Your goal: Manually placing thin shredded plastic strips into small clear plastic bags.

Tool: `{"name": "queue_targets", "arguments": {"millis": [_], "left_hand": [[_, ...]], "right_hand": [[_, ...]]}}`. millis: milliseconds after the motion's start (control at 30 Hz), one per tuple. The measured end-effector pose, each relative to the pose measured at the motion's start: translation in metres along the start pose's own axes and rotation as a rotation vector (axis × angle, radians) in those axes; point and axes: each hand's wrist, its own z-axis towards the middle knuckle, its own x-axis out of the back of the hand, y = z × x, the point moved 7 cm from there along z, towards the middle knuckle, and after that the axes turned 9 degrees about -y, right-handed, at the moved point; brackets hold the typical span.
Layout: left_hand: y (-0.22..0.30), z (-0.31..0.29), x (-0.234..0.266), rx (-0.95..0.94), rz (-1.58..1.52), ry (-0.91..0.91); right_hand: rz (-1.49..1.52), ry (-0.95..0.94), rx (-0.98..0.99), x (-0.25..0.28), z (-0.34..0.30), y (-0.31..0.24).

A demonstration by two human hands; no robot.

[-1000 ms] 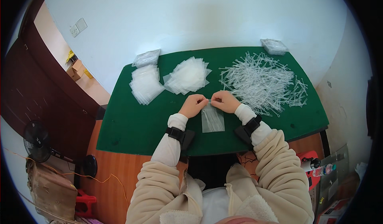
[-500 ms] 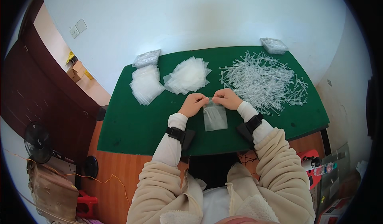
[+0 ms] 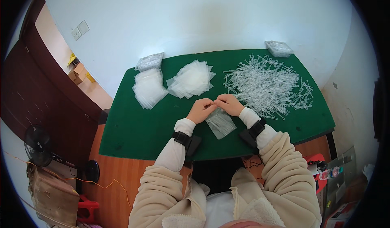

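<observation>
A small clear plastic bag (image 3: 221,125) hangs from my fingers over the near middle of the green table, with thin clear sticks visible inside. Its top edge is pinched by my left hand (image 3: 202,109) and my right hand (image 3: 230,104), whose fingertips meet there. To the right of my hands spreads a big heap of thin clear plastic sticks (image 3: 264,83), some with looped ends. Beyond my left hand lies a fanned pile of flat clear bags (image 3: 191,79), and a second pile of bags (image 3: 148,87) sits left of it.
Stacked filled clear packets stand at the table's back left (image 3: 149,61) and back right (image 3: 278,48) corners, near the white wall. A black fan (image 3: 38,146) and a cardboard box (image 3: 53,191) are on the left, with an orange cord (image 3: 109,183) across the floor.
The bag has tilted, its lower end swinging right and toward me. My fingertips have come together along its top edge, the left hand moving slightly right.
</observation>
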Motion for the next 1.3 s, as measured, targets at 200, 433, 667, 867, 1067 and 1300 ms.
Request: {"name": "queue_targets", "arguments": {"millis": [200,433,667,867,1067,1300], "left_hand": [[-0.006,0.003,0.001,0.074,-0.155,-0.009],[-0.011,0.002,0.02,0.042,-0.258,0.118],[-0.025,0.0,0.021,0.132,-0.351,0.091],[-0.012,0.0,0.001,0.148,-0.314,-0.117],[-0.001,0.001,-0.007,0.092,-0.341,-0.235],[-0.003,-0.001,0.004,0.132,-0.469,-0.118]], "right_hand": [[-0.038,0.023,-0.003,0.006,0.0,0.003],[-0.012,0.149,-0.061,0.035,-0.001,0.008],[0.103,0.035,-0.059,0.024,-0.002,0.015],[-0.006,-0.117,0.027,0.005,-0.005,-0.004],[0.016,-0.197,-0.013,0.001,-0.003,-0.005],[0.302,-0.216,-0.124,0.008,-0.004,0.002]]}}
